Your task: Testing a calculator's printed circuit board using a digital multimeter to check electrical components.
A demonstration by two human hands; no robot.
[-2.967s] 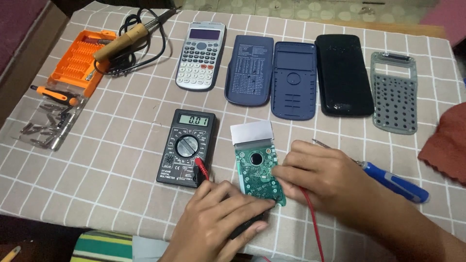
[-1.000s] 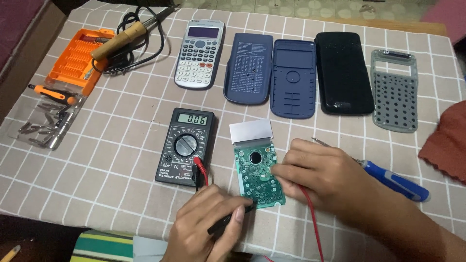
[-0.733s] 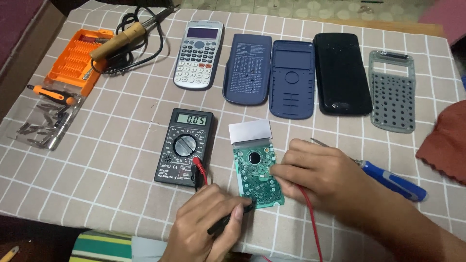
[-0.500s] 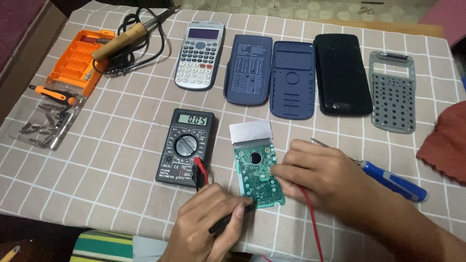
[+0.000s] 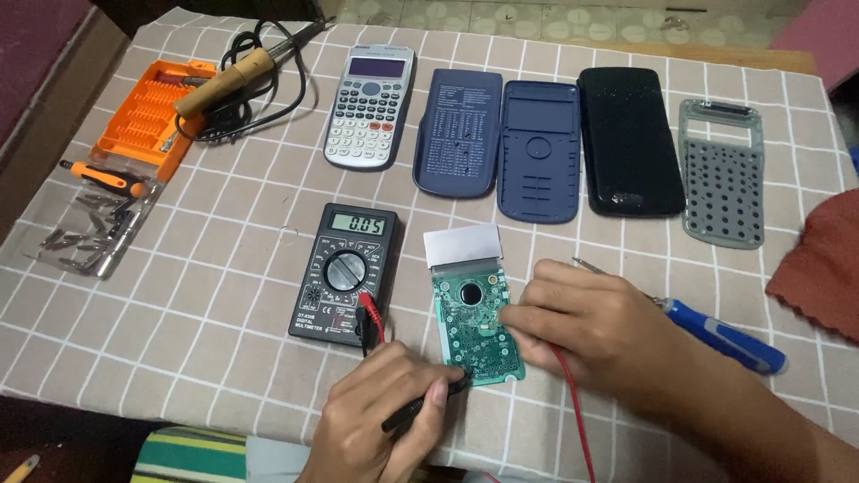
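A green circuit board (image 5: 472, 326) with a grey display strip lies in front of me on the checked tablecloth. My left hand (image 5: 380, 416) grips a black test probe (image 5: 419, 407), its tip touching the board's lower left edge. My right hand (image 5: 595, 326) rests on the board's right side and holds the red probe, whose red lead (image 5: 573, 402) trails toward me. A black multimeter (image 5: 346, 273) with a lit display sits just left of the board, with leads plugged in at its bottom.
Along the far side lie a grey calculator (image 5: 371, 107), two blue shell parts (image 5: 497, 143), a black cover (image 5: 628, 140) and a grey keypad frame (image 5: 720, 170). A soldering iron (image 5: 242, 72), an orange bit case (image 5: 148, 116), a blue screwdriver (image 5: 720, 334) and a red cloth (image 5: 823, 268) are around.
My left hand has drawn back slightly so the black probe's tip shows at the board's lower left. The meter reading flickers. My right hand stays put.
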